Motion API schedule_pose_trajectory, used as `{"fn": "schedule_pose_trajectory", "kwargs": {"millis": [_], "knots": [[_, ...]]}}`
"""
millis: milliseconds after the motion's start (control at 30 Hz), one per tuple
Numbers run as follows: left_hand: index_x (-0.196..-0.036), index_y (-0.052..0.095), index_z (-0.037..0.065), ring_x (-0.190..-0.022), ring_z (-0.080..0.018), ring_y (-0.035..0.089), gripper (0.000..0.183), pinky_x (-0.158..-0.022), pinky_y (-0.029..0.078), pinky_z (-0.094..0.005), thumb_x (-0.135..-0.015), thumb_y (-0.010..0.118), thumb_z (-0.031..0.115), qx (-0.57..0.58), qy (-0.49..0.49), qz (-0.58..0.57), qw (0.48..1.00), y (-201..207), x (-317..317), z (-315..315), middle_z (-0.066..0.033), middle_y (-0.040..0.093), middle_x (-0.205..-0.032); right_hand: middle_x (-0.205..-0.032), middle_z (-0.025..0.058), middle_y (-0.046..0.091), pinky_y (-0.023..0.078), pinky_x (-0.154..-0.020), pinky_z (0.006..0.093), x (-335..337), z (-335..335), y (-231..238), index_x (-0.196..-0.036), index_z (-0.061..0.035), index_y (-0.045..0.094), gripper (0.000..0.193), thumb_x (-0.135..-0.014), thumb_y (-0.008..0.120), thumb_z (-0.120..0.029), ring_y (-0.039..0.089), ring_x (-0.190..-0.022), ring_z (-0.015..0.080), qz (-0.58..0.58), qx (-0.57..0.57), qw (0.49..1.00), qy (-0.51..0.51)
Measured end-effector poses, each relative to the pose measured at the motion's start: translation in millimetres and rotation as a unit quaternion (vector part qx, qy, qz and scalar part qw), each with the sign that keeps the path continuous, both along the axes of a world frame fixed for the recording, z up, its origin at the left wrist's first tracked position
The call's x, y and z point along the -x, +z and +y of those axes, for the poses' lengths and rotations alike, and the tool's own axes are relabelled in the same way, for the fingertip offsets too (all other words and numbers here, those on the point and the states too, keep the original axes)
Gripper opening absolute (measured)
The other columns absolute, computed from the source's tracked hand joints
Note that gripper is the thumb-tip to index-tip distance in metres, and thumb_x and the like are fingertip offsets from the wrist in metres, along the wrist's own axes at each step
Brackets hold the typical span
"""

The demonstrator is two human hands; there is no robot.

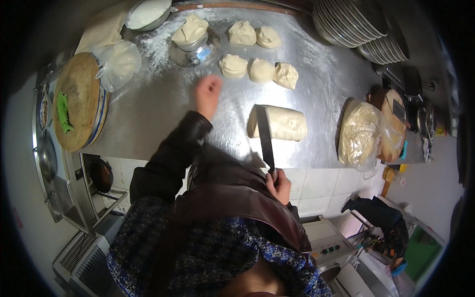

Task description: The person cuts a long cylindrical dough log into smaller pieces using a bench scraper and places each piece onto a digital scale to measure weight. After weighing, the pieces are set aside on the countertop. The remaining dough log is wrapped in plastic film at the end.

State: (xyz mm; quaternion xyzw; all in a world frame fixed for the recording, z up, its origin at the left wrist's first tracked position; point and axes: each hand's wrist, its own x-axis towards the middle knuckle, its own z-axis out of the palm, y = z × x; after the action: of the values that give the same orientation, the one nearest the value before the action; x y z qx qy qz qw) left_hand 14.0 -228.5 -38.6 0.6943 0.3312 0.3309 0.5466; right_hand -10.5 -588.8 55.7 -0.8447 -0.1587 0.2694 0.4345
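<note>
My right hand (279, 186) grips the handle of a long-bladed knife (265, 136). Its dark blade lies across the left part of a thick dough log (287, 123), close to the log's cut-looking left end. My left hand (209, 96) is over the table between the log and the scale, slightly blurred, its fingers curled in with nothing visible in them. Beyond it, a lump of dough (190, 29) sits on a round metal kitchen scale (195, 53). Several separate dough pieces (261, 71) lie in two loose rows to the right of the scale.
A bowl of flour (148, 14) is at the far left, near a tied plastic bag (118, 64). Round wooden boards (79, 101) bear a green cloth (64, 111). Plastic-wrapped dough (361, 131) lies at right; stacked metal pans (349, 22) stand far right. Another person (381, 215) is lower right.
</note>
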Motion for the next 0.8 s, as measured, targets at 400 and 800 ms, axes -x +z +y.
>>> {"fn": "schedule_pose_trajectory", "kwargs": {"millis": [400,800], "knots": [[-0.124,0.063,0.007,-0.095,-0.0325,0.058,0.051,-0.085,0.05,-0.0401,-0.077,0.08,0.017,-0.451,0.04,0.172,0.875,47,-47,189,-0.0102,0.063,-0.1,-0.109,0.0168,0.065,0.055,-0.082,0.043,-47,121,-38,-0.112,-0.0064,0.065,0.033,-0.083,0.074,-0.018,0.065,-0.096,0.0363,-0.227,0.028,0.908,0.351],[-0.116,0.054,0.003,-0.087,-0.0161,0.066,0.043,-0.078,0.055,-0.0293,-0.079,0.076,-0.001,-0.071,-0.072,-0.026,0.995,37,-29,214,-0.0094,0.066,-0.098,-0.101,0.0167,0.055,0.049,-0.08,0.0431,-193,476,0,-0.111,-0.0091,0.072,0.035,-0.076,0.072,-0.007,0.057,-0.094,0.0357,-0.382,-0.158,0.843,0.343]]}}
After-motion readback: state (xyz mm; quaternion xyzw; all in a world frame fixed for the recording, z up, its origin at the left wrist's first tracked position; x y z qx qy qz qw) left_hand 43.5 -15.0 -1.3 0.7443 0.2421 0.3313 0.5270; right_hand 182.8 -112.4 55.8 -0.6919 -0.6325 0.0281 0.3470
